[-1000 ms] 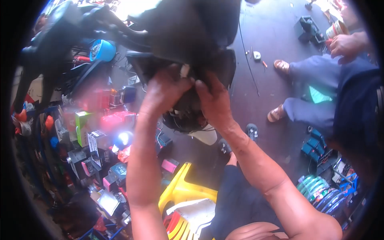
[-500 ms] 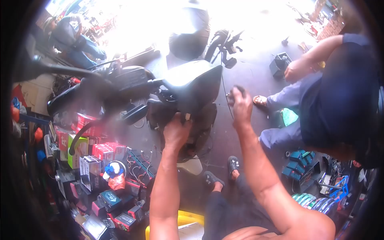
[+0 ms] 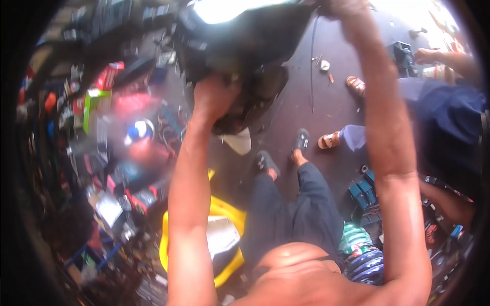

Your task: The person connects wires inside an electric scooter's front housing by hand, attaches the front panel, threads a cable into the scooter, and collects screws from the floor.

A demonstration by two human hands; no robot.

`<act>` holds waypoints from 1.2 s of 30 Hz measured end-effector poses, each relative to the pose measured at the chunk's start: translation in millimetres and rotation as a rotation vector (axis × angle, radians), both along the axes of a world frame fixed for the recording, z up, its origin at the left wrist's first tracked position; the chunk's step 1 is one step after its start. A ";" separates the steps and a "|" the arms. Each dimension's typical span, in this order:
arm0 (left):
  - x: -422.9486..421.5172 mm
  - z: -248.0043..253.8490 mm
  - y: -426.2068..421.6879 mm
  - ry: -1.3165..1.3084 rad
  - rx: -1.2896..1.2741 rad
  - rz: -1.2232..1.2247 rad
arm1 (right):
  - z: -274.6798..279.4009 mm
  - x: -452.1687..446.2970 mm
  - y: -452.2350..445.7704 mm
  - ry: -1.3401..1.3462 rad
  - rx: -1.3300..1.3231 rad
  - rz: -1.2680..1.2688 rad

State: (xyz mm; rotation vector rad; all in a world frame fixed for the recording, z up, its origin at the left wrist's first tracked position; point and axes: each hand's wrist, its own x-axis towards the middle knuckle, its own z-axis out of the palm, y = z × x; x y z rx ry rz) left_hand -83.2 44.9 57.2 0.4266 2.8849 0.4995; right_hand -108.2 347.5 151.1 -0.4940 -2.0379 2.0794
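The black bodywork (image 3: 245,48) of a vehicle fills the far middle, its long axis running far to near, the lower end tapering toward the person. Open floor (image 3: 326,104) lies along its right edge, bounded farther right by a co-worker's blue trousers (image 3: 416,92); a yellow chair (image 3: 166,245) crowds the near left. The left hand (image 3: 217,97) presses against the bodywork's near left part, fingers curled; the right hand (image 3: 347,7) is by its far right corner. Blur hides what either pinches.
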 end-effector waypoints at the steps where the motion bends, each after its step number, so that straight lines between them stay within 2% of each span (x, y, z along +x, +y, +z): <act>1: -0.4 -0.1 -3.7 -0.015 0.061 -0.033 | -6.3 -2.5 -2.9 0.031 0.053 0.002; 2: -2.7 1.9 -5.8 -0.020 0.132 -0.075 | -11.1 -4.5 -3.5 0.072 0.115 -0.004; 5: -7.9 -19.9 -24.5 0.168 0.128 -0.098 | -12.8 -7.1 -27.4 0.120 0.182 0.049; 8: 9.1 -3.5 -16.9 0.208 0.075 -0.060 | -20.5 -5.4 -36.6 0.118 0.244 0.075; 11: 7.7 -24.4 -29.5 0.434 0.117 -0.130 | -33.5 -0.9 -46.4 0.124 0.296 0.097; 14: 16.9 -35.6 -22.8 0.480 0.208 -0.091 | -42.0 0.8 -46.0 0.136 0.345 0.111; 17: 16.7 -46.7 -20.9 0.694 0.130 -0.246 | -52.0 2.4 -46.1 0.165 0.400 0.134; 20: 14.2 -50.4 -24.8 0.704 0.090 -0.229 | -68.4 1.6 -42.3 0.198 0.440 0.156; 23: 11.2 -54.5 -27.5 0.701 0.294 -0.198 | -85.7 1.1 -32.2 0.269 0.518 0.169; 28: 13.4 -51.4 -28.4 0.610 0.309 -0.153 | -122.1 -3.6 -11.1 0.549 0.781 0.102; 30: 16.4 -50.4 -29.1 0.584 0.264 -0.138 | -143.4 -1.9 -9.2 0.736 0.978 -0.033; 31: 14.4 -48.1 -30.4 0.511 0.332 -0.168 | -154.1 5.4 -14.1 0.835 1.064 -0.152; 33: 6.9 -47.1 -33.0 0.514 0.287 -0.203 | -182.5 29.7 -33.6 1.021 1.166 -0.451; 35: 7.3 -42.6 -34.8 0.511 0.224 -0.218 | -215.7 61.8 -65.4 1.212 0.970 -0.559; 36: 7.5 -41.8 -35.5 0.459 0.268 -0.246 | -237.3 83.8 -84.8 1.211 0.740 -0.421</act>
